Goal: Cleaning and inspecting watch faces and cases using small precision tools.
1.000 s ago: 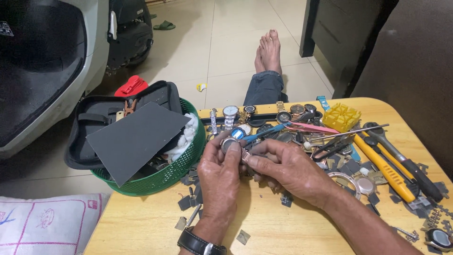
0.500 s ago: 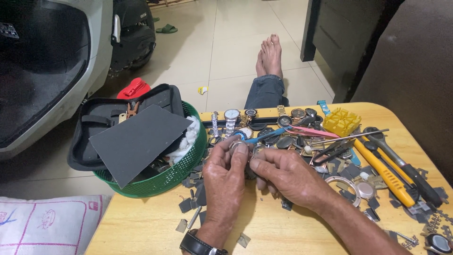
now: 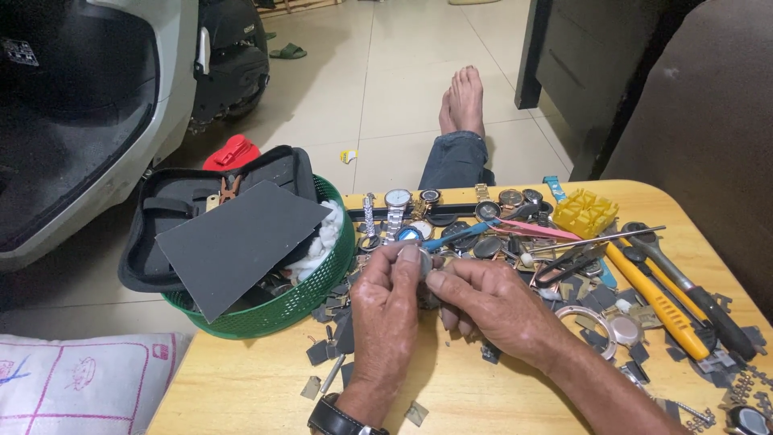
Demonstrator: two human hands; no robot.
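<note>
My left hand [image 3: 385, 310] and my right hand [image 3: 493, 306] meet over the middle of the wooden table [image 3: 241, 387]. Between their fingertips they pinch a small round metal watch part [image 3: 424, 264], mostly hidden by the fingers. A black watch sits on my left wrist [image 3: 336, 417]. Just beyond the hands lie a blue-handled tool [image 3: 452, 235] and several watches [image 3: 398, 201] in a row.
A green basket [image 3: 318, 290] holding a black case and a dark sheet stands at the left. Yellow-handled tools [image 3: 652, 296], a yellow block [image 3: 584, 211], tweezers and watch rings lie at the right. Small dark scraps litter the tabletop. A scooter and my bare foot [image 3: 462, 101] are beyond.
Both hands have stayed together on the small part, shifting slightly toward me and lower over the table; the fingers have turned the part a little.
</note>
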